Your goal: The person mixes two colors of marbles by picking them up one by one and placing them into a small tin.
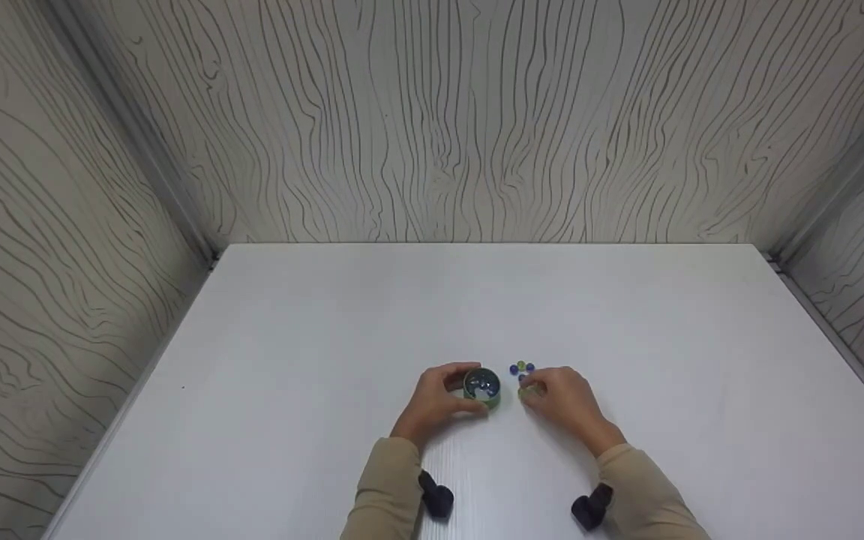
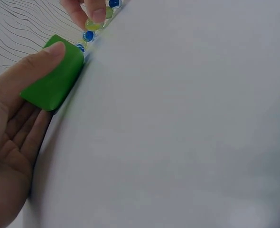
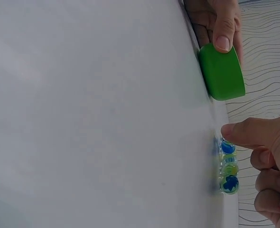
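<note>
My left hand (image 1: 434,399) grips a small round green cup (image 1: 493,406) from its left side, thumb on the near wall, fingers behind. Its inside looks dark with a few shiny spots; the side wall is plain green in the left wrist view. Just right of the cup, the fingertips of my right hand (image 1: 565,401) pinch a yellow-green marble (image 2: 92,25) low over the table. Blue marbles (image 1: 514,370) and a yellow-green one lie in a small group beyond those fingertips. In the right wrist view, a blue-patterned marble (image 3: 229,184) sits beside the curled fingers.
A white table (image 1: 312,322) spreads under both hands. Behind it stands a wood-grain patterned wall (image 1: 439,127), with similar panels at left and right. Each sleeved forearm carries a black wrist camera (image 1: 439,501).
</note>
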Available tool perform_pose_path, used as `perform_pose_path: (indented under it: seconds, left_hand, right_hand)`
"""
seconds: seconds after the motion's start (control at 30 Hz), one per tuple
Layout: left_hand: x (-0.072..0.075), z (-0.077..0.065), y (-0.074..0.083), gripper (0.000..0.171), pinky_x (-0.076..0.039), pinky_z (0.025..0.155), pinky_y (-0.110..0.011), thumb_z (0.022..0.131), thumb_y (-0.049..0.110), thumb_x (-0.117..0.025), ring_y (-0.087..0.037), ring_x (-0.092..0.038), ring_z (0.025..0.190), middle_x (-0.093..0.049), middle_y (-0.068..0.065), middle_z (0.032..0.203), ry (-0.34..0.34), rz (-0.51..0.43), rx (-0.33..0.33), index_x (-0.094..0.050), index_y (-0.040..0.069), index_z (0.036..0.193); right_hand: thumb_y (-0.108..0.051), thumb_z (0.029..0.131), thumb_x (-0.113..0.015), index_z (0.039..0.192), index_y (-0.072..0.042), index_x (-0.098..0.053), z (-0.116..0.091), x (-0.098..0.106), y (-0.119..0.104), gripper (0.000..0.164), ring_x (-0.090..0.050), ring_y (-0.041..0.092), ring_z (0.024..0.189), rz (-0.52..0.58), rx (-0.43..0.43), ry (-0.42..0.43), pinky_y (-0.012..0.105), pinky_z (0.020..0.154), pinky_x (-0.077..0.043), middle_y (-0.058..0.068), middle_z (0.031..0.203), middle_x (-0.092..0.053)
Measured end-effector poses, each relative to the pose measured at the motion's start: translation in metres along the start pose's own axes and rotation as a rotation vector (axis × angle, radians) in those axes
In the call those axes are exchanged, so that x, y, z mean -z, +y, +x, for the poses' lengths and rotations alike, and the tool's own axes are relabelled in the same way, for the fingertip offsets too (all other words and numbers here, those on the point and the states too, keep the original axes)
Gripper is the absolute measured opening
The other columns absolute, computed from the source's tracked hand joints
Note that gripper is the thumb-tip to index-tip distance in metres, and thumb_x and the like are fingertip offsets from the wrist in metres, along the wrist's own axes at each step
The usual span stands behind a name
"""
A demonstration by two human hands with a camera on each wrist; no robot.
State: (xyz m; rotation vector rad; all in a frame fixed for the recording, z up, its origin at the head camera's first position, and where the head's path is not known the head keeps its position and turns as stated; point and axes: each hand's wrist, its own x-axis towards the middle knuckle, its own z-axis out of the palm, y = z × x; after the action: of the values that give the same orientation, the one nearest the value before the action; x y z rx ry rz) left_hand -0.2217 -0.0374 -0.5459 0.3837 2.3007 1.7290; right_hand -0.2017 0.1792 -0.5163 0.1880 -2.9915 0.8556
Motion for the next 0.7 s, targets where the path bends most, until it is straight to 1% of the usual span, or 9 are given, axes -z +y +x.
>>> perform_pose_path:
  seconds: [0.1, 0.2, 0.4, 0.53, 0.63, 0.7]
  left_hand:
    - [0.0004, 0.0003, -0.0004, 0.064, -0.049, 0.109, -0.033, 0.069, 0.011, -0.084, -0.023, -0.063, 0.12, -0.066, -0.009, 0.128, 0.001, 0.003, -0.007, -0.061, 0.01, 0.128]
    - [0.0006, 0.0009, -0.0005, 0.063, -0.049, 0.109, -0.035, 0.069, 0.01, -0.084, -0.024, -0.063, 0.12, -0.066, -0.009, 0.128, 0.003, -0.012, -0.01, -0.061, 0.01, 0.127]
    - [-0.0007, 0.0017, -0.0017, 0.064, -0.048, 0.109, -0.039, 0.069, 0.003, -0.083, -0.028, -0.062, 0.12, -0.065, -0.013, 0.128, 0.006, -0.035, -0.026, -0.06, 0.006, 0.128]
    - [-0.0003, 0.0011, -0.0011, 0.063, -0.049, 0.109, -0.039, 0.069, 0.003, -0.083, -0.028, -0.062, 0.121, -0.065, -0.013, 0.128, -0.001, -0.038, -0.028, -0.06, 0.006, 0.128]
    - [0.0001, 0.0008, -0.0003, 0.062, -0.049, 0.108, -0.037, 0.069, 0.004, -0.083, -0.028, -0.062, 0.12, -0.065, -0.013, 0.128, -0.002, -0.036, -0.026, -0.061, 0.006, 0.127]
    - [0.0005, 0.0009, 0.0002, 0.062, -0.05, 0.108, -0.035, 0.069, 0.006, -0.083, -0.027, -0.063, 0.12, -0.065, -0.013, 0.128, -0.003, -0.031, -0.023, -0.061, 0.007, 0.127]
  right_hand:
    - [-0.011, 0.08, -0.073, 0.091, -0.01, -0.076, 0.0001, 0.0, -0.0001, 0.012, -0.069, 0.026, 0.097, 0.003, 0.007, 0.004, 0.046, 0.09, -0.056, 0.008, 0.099, -0.076]
    - [-0.011, 0.079, -0.073, 0.09, -0.01, -0.077, 0.0004, 0.0001, -0.0003, 0.011, -0.069, 0.026, 0.098, 0.002, 0.012, 0.009, 0.046, 0.091, -0.056, 0.008, 0.099, -0.076]
    - [-0.011, 0.079, -0.073, 0.089, -0.011, -0.077, 0.0005, 0.0008, -0.0003, 0.011, -0.068, 0.022, 0.093, -0.007, 0.006, 0.004, 0.045, 0.087, -0.056, 0.007, 0.098, -0.076]
    - [-0.012, 0.079, -0.073, 0.09, -0.011, -0.077, 0.0007, 0.0014, -0.0011, 0.011, -0.066, 0.02, 0.089, -0.008, 0.002, 0.003, 0.044, 0.085, -0.056, 0.006, 0.096, -0.076]
    - [-0.012, 0.08, -0.074, 0.09, -0.011, -0.076, 0.0007, 0.0023, -0.0026, 0.011, -0.067, 0.021, 0.091, -0.007, 0.0, 0.001, 0.044, 0.087, -0.056, 0.006, 0.095, -0.076]
    - [-0.012, 0.079, -0.074, 0.09, -0.012, -0.076, 0.0009, 0.0026, -0.0035, 0.011, -0.066, 0.02, 0.089, -0.009, -0.004, -0.003, 0.043, 0.085, -0.056, 0.006, 0.093, -0.076]
